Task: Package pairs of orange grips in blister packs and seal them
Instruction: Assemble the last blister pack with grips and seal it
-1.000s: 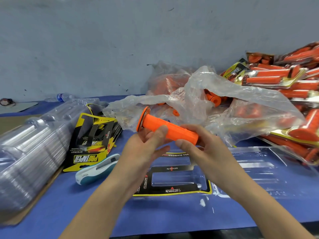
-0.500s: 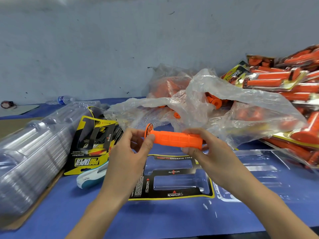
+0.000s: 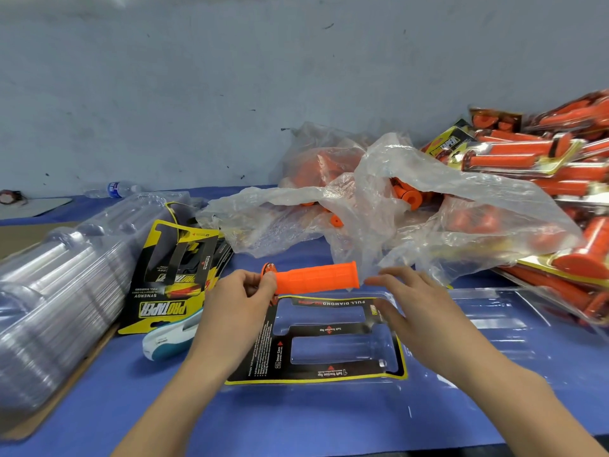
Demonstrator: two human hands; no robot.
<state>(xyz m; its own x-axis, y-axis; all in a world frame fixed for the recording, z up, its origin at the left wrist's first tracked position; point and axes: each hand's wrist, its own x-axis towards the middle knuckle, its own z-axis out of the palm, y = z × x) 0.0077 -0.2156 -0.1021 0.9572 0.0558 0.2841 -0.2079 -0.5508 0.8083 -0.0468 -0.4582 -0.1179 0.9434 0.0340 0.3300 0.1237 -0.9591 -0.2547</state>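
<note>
My left hand (image 3: 237,301) pinches the flanged end of an orange grip (image 3: 316,278) and holds it level above the open blister pack (image 3: 329,329) on the blue table (image 3: 296,420). My right hand (image 3: 415,301) is open, fingertips just beside the grip's other end. Behind lie a clear bag (image 3: 468,199) of loose grips (image 3: 407,194) and, at right, filled packs (image 3: 527,153).

even bright overhead light, soft shadows, glare on clear plastic, edges blurred
</note>
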